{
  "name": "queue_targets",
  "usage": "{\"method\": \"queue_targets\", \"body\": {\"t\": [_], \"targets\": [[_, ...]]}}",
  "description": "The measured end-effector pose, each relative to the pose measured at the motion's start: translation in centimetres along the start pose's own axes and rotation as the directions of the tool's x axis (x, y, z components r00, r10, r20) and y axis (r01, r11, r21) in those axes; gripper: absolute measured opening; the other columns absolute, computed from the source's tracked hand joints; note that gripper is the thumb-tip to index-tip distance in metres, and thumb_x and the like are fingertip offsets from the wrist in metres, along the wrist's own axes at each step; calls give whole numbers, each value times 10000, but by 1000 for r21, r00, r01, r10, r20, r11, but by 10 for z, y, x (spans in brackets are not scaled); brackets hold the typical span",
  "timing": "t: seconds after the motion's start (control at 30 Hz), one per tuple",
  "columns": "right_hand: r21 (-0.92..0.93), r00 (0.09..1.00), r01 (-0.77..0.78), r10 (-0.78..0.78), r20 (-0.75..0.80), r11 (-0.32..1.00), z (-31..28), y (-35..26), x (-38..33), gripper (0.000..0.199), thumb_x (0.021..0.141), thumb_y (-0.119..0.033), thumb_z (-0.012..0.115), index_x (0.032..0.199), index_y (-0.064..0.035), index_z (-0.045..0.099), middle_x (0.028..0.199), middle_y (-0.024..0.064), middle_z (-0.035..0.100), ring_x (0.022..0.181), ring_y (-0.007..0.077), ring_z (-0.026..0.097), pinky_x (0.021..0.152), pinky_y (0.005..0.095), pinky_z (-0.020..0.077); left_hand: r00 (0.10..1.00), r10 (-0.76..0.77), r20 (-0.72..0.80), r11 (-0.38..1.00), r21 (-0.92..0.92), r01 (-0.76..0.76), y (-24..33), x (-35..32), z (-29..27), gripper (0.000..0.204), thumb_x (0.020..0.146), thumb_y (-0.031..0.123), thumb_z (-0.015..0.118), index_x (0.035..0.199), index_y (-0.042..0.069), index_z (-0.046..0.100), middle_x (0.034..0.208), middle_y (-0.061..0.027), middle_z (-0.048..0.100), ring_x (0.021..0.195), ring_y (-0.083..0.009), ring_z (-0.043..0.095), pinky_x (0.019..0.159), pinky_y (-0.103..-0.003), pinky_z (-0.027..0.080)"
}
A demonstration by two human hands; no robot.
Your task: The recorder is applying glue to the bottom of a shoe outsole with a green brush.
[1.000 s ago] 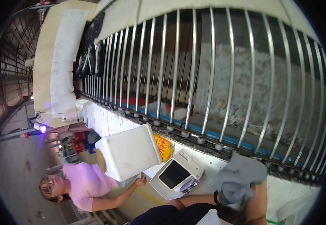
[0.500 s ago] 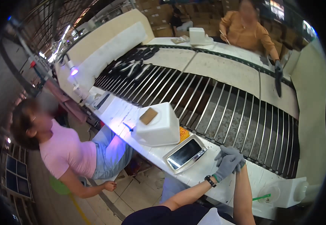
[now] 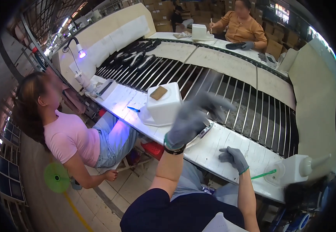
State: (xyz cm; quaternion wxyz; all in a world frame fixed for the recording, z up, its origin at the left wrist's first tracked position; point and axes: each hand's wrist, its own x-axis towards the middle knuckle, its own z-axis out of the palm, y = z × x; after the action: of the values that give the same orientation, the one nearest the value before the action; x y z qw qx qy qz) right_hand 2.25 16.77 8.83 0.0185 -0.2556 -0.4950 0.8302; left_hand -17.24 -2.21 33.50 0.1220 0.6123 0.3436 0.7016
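My left hand (image 3: 193, 121), in a grey glove, is raised over the table's edge and blurred by motion. Its fingers look stretched apart, with nothing visible in them. Beneath it, a tray (image 3: 203, 135) is mostly hidden; only its right end shows. My right hand (image 3: 234, 158), also gloved in grey, rests on the white tabletop (image 3: 214, 164), fingers apart and holding nothing. To its right, a green-handled brush (image 3: 264, 174) leans in the dish of a white plastic container (image 3: 295, 170). Another white container (image 3: 164, 103), topped by a brown block (image 3: 158, 92), stands left of my left hand.
A conveyor of metal rods (image 3: 237, 108) runs beyond the table, carrying several dark shoe parts (image 3: 135, 56) at its far left. One person (image 3: 73, 135) sits at my left near a lit lamp (image 3: 81, 53). Across, another person (image 3: 241, 29) handles a dark sole (image 3: 235, 45).
My hands, clasped together before, have parted. The left has swung up and left over the tray; the right lies on the tabletop. The person across has brought the sole to their table.
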Motion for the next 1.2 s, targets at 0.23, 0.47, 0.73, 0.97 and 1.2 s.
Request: {"method": "queue_targets", "body": {"t": [0.23, 0.47, 0.73, 0.97, 1.2], "targets": [[-481, 950, 46, -187, -250, 875, 19, 17, -3, 324, 963, -263, 540, 1059, 4, 696, 756, 87, 699, 633, 121, 652, 547, 231, 492, 662, -744, 89, 661, -41, 749, -99, -82, 23, 602, 959, 323, 547, 1446, 20, 360, 1001, -72, 672, 799, -94, 599, 742, -239, 485], [-786, 831, 10, -442, -337, 618, 40, 37, -12, 268, 916, -296, 579, 1025, -104, 732, 614, 63, 659, 528, 142, 621, 552, 297, 482, 647, -752, -128, 475, 575, 666, -161, -108, -11, 594, 941, 418, 543, 1375, 27, 439, 891, -143, 665, 788, -202, 645, 705, -315, 484], [-950, 798, -56, -559, -227, 306, 35, 64, -29, 298, 921, -433, 533, 1146, -309, 684, 789, 79, 697, 644, 273, 664, 585, 380, 507, 497, -846, 191, 518, 82, 851, -174, -144, 23, 367, 988, 250, 493, 1268, 19, 552, 1036, -80, 680, 867, -127, 633, 771, -260, 496], [-960, 809, -81, -545, -220, 268, 36, 59, -29, 281, 921, -437, 532, 1125, -329, 691, 722, 83, 679, 603, 274, 648, 559, 386, 496, 528, -826, -198, 549, -72, 832, -237, -178, 40, 601, 967, 197, 530, 1467, 22, 247, 1192, -153, 590, 878, -178, 647, 665, -258, 524], [-925, 861, -131, -422, -285, 358, 37, 46, -23, 332, 950, -437, 466, 1183, -296, 656, 798, 102, 693, 687, 311, 657, 615, 428, 500, 454, -853, -258, 501, -160, 850, -269, -142, 58, 648, 967, 261, 533, 1485, 37, 215, 1203, -156, 583, 852, -189, 648, 666, -275, 528]]}}
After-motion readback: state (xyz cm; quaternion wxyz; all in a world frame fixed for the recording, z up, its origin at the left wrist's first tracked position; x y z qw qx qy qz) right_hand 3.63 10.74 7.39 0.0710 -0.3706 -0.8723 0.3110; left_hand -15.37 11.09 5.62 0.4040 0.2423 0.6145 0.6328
